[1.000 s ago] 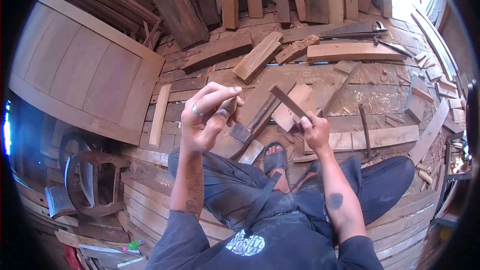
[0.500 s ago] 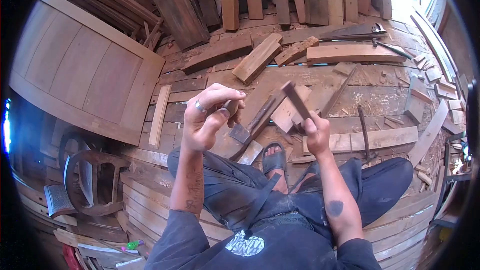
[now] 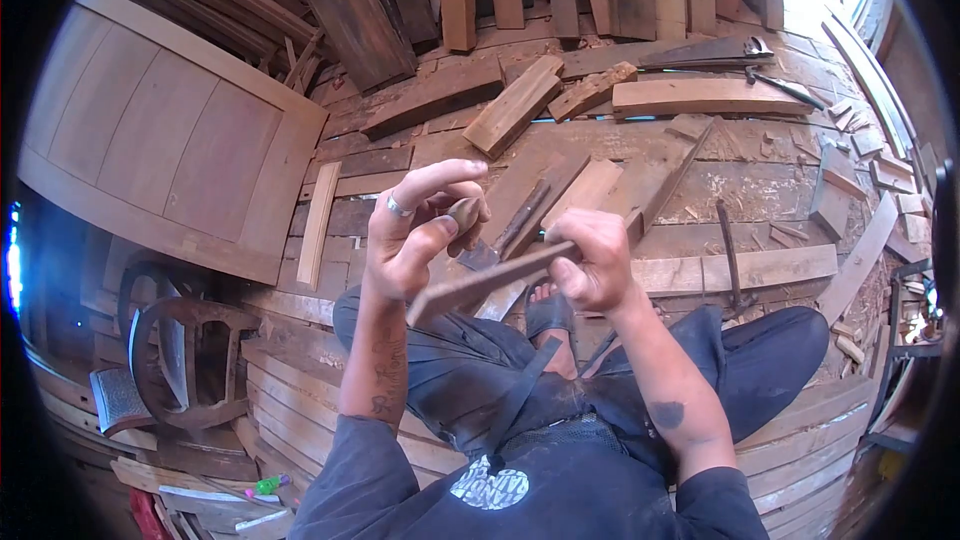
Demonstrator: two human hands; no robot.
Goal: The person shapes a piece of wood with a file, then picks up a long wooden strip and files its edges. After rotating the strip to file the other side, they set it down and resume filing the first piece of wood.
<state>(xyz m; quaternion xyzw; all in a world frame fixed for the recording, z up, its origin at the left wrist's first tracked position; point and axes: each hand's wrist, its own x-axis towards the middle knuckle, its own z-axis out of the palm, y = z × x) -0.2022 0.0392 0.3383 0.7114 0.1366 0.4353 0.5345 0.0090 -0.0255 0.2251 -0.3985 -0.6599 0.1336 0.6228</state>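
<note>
My right hand [image 3: 593, 258] grips a flat strip of wood [image 3: 480, 283] that lies nearly level and points left, towards my left wrist. My left hand [image 3: 415, 232], with a ring on one finger, pinches a small brown wooden piece [image 3: 463, 213] between thumb and fingertips just above the strip. Below both hands are my crossed legs in dark trousers and a sandalled foot [image 3: 548, 312]. A hatchet [image 3: 495, 242] lies on the plank floor under the hands.
A large curved wooden panel [image 3: 165, 135] fills the left. Offcuts and short planks [image 3: 512, 105] lie scattered ahead, a handsaw [image 3: 705, 53] at the far right, a hammer [image 3: 730, 255] to my right. Boards lean along the back. A round wooden frame [image 3: 185, 350] sits at lower left.
My right hand has swung the wood strip from pointing up and away down to nearly level and moved left, close under my left hand. My left hand has barely moved.
</note>
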